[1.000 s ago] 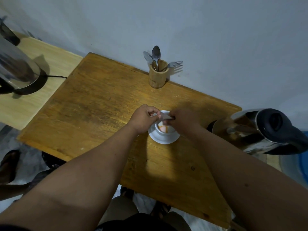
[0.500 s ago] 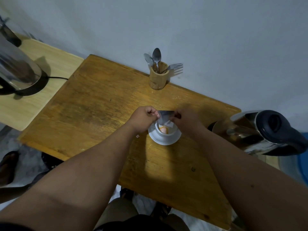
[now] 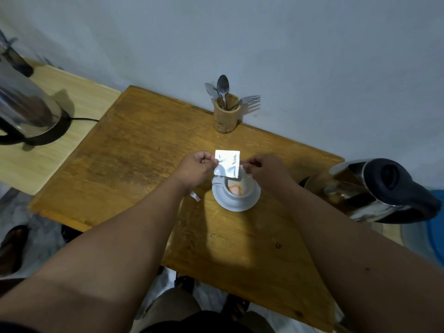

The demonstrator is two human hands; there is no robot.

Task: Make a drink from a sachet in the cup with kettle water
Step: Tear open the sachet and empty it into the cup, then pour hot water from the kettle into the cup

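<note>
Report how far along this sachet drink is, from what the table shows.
Done: the sachet is torn open, its torn-off strip lies on the table, and orange powder sits in the cup. In hand: the left hand and right hand pinch the sachet above the cup. Left: pouring from the kettle at the right, probably stirring with a spoon from the holder.

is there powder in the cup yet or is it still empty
Not empty: an orange heap lies on the bottom of the white cup, below the sachet.
</note>
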